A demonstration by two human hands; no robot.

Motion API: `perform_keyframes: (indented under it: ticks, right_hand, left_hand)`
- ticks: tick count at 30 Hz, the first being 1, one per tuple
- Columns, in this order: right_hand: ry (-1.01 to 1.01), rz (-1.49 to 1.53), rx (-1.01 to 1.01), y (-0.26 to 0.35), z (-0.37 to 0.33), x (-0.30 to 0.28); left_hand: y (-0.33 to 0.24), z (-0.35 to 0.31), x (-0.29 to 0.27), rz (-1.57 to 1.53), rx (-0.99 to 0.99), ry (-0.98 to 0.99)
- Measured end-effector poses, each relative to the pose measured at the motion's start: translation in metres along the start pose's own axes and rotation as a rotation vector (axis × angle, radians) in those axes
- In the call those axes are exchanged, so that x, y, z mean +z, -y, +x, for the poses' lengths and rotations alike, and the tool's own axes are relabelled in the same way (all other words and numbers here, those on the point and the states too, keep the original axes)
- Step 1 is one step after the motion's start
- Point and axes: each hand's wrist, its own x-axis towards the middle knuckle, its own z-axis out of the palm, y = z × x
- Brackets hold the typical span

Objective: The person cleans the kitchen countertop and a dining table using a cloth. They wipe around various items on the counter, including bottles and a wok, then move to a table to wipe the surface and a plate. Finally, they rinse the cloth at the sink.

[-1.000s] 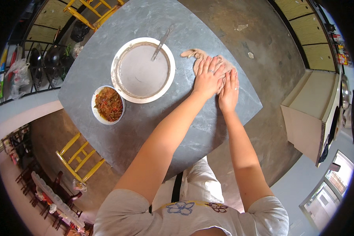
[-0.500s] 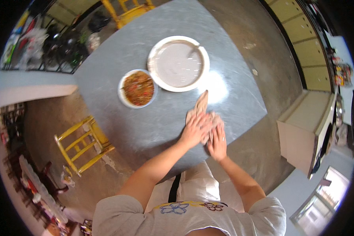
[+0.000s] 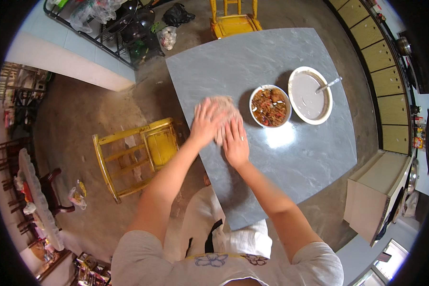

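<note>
Head view, from the left: a long table (image 3: 39,205) under a clear cover stands on the brown-grey floor (image 3: 71,136); next comes the grey marbled table (image 3: 291,176), and past its right edge yellowish cabinets (image 3: 385,69). Small bright packages (image 3: 418,138) at the far right carry print too small to read. A yellow chair (image 3: 162,148) stands close by the marbled table's left edge. Black and clear bags (image 3: 178,15) lie beyond the far-left corner. Near the left edge, about midway along, lies a beige cloth (image 3: 227,105), slightly blurred; the left hand (image 3: 205,128) and right hand (image 3: 236,148) rest flat on it, close together, fingers extended. Another yellow chair (image 3: 236,24) stands at the far edge. Toward the right edge sit a bowl (image 3: 288,113) of reddish-brown food and, just beside it, a white basin (image 3: 314,122) with a spoon (image 3: 329,85) leaning over its rim.
</note>
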Motion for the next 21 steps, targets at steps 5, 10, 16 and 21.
perform_keyframes:
  ticks: [5, 10, 16, 21]
  right_hand:
    - [-0.189, -0.092, 0.088, -0.016, 0.158, 0.051]
    - [-0.24, 0.136, 0.052, -0.012, 0.119, 0.049]
    - [-0.063, 0.106, 0.064, 0.027, -0.094, 0.0]
    - [0.02, 0.2, 0.08, 0.024, -0.273, -0.045]
  left_hand:
    - [0.086, 0.123, 0.023, 0.065, -0.177, -0.107]
    - [0.06, 0.094, 0.025, -0.839, -0.488, -0.231]
    - [-0.045, -0.091, 0.012, -0.042, -0.067, 0.019]
    - [-0.201, -0.228, -0.001, -0.102, -0.183, 0.104]
